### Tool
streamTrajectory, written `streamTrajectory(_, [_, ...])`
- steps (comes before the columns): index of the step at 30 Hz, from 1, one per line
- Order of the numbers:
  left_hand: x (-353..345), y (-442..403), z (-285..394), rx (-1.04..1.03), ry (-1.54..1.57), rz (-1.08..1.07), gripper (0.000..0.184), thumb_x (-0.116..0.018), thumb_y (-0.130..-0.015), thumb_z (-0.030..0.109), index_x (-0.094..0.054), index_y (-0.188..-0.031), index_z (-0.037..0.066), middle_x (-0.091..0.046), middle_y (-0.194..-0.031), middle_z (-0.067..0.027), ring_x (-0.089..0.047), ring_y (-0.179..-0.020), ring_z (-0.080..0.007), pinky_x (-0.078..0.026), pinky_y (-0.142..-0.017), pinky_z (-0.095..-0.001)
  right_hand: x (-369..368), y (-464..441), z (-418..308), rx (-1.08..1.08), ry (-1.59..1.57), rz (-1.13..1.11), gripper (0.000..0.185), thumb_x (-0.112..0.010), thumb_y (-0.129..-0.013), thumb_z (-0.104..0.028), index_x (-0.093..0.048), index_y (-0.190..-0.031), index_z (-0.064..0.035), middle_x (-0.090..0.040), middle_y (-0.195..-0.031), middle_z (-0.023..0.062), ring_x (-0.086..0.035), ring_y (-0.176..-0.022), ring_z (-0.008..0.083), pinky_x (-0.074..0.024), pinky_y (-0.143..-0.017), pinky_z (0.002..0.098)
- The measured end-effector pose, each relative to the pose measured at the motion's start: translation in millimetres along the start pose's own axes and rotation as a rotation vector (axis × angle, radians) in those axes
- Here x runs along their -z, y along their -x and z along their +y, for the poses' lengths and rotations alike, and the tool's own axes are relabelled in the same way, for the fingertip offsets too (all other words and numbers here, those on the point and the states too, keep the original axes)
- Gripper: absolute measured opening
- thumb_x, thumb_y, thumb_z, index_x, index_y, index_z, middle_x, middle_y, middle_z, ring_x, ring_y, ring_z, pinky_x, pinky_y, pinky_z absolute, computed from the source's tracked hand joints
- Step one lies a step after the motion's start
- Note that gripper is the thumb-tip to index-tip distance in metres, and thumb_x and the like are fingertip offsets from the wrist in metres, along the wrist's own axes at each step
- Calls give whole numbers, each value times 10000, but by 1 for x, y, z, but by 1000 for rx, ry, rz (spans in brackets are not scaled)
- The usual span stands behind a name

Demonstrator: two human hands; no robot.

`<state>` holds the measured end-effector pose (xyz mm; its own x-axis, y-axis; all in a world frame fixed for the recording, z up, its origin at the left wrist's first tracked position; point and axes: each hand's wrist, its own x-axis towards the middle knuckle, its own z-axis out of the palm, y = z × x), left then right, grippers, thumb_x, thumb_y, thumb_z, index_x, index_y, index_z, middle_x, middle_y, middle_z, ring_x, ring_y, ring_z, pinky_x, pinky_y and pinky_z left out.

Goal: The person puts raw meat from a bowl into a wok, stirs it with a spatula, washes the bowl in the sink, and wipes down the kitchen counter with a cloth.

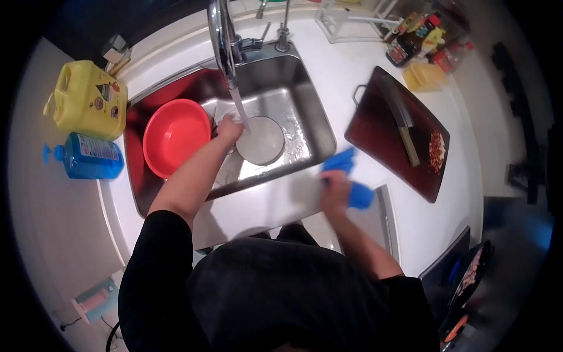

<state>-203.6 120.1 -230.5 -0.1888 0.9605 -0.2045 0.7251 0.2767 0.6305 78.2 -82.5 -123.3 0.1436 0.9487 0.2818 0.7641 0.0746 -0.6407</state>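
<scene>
Water runs from the chrome faucet (223, 50) into the steel sink (299, 94). Beside the stream is my left hand (230, 128), its fingers closed at the left edge of a round, pale disc-like item (261, 141); what they hold, if anything, is too small to name. A red basin (176, 136) sits in the sink's left part, partly behind my left forearm. Over the counter's front edge, right of the sink, my right hand (335, 190) is wrapped round a blue cloth (359, 195), slightly blurred.
On the right a dark cutting board (381, 126) bears a knife (404, 132) and chopped food (436, 151). Bottles (404, 48) and a white rack (346, 26) stand behind. At the left are a yellow jug (94, 100) and a blue soap bottle (94, 156).
</scene>
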Motion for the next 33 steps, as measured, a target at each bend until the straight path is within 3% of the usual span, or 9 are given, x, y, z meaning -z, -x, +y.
streamTrajectory(3, [-8,20,-26,624,580,-775,410,-584,-774,271,-489,-1074,8,-568,-984,-166,-591,-819,-264,-503,-674,-398,-43,20,-67,337,-282,-277,316,-474,-668,-7,-566,-964,-67,-527,-973,98,-468,-990,261,-335,-855,372])
streamTrajectory(4, [-7,29,-16,832,708,-747,376,-543,-800,306,-488,-1084,67,-579,-950,-131,-593,-815,-244,-519,-638,-383,-55,16,-86,398,-279,-482,295,-468,-698,-36,-566,-975,-70,-520,-1007,97,-448,-1033,258,-323,-878,368])
streamTrajectory(11, [-36,18,-18,599,798,-730,329,-416,-774,13,-409,-1091,-76,-550,-936,-201,-603,-741,-346,-531,-532,-475,-79,-31,-118,1295,-261,-935,341,-454,-777,-109,-499,-1114,-122,-452,-1192,62,-349,-1182,241,-265,-968,401])
streamTrajectory(14, [-5,22,26,449,606,-603,475,-472,-740,-5,-325,-1188,-61,-525,-991,-221,-608,-711,-339,-515,-410,-400,-58,-17,-81,1120,-427,-997,322,-452,-783,-106,-513,-1098,-135,-459,-1204,52,-387,-1150,239,-274,-975,395])
streamTrajectory(20, [85,52,72,-337,-282,-136,697,-467,-669,-67,-204,-1300,71,-286,-1283,-222,-418,-1059,-438,-390,-890,-419,13,-37,-37,494,-91,-846,366,-500,-759,-67,-517,-1121,-120,-471,-1206,88,-474,-1049,273,-352,-903,376])
streamTrajectory(23, [129,75,79,-568,-496,145,687,-427,-681,-77,-195,-1306,90,-320,-1253,-235,-439,-1057,-410,-439,-841,-407,17,-44,-13,542,96,-489,293,-488,-734,1,-564,-1009,-64,-541,-1054,128,-504,-958,314,-396,-821,373])
streamTrajectory(27, [143,77,72,131,792,-143,641,-385,-682,-94,-241,-1268,124,-414,-1153,-208,-562,-886,-338,-549,-499,-404,-14,-81,-58,-91,-415,-252,310,-401,-781,36,-504,-1065,-33,-551,-1007,140,-514,-974,251,-387,-865,316])
streamTrajectory(30, [128,86,63,296,982,-294,630,-383,-677,-98,-222,-1244,123,-461,-1036,-196,-586,-764,-328,-546,-432,-390,-51,-109,-123,124,-484,-139,357,-443,-775,31,-464,-1119,-62,-522,-1063,142,-502,-1010,251,-377,-881,319])
streamTrajectory(33, [125,100,69,251,991,-323,625,-386,-684,-96,-200,-1239,124,-467,-976,-194,-583,-693,-319,-547,-433,-377,-90,-107,-152,222,-413,-586,473,-551,-747,-101,-394,-1191,-64,-510,-1102,187,-498,-1019,318,-391,-864,357])
